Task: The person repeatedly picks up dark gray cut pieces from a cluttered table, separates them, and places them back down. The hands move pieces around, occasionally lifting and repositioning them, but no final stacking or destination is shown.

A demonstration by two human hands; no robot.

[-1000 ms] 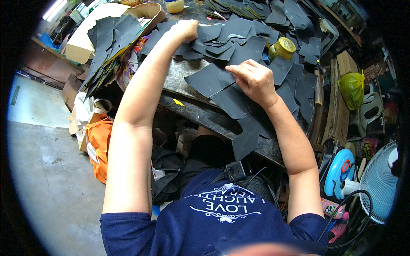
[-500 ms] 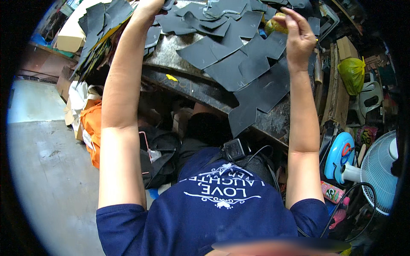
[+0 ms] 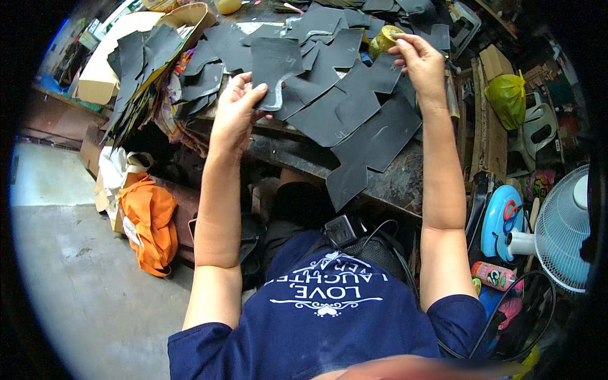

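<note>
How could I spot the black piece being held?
Find the dark worktable strewn with black pieces. Near its front edge is the left hand. The held piece has a pale band down its curved right side and, unlike its neighbours, is gripped.

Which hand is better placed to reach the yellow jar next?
Probably the right hand: it is right by the yellow jar, though contact is unclear. The left hand is farther away and holds a black piece.

Hands (image 3: 425, 69), two; desk (image 3: 398, 183), one; black pieces (image 3: 275, 60), over ten, exact count hidden by overlap; yellow jars (image 3: 382, 42), two; fan (image 3: 563, 237), one; knotted bag (image 3: 506, 102), one; orange cloth (image 3: 150, 215), one; pink bottle (image 3: 494, 275), one.
</note>
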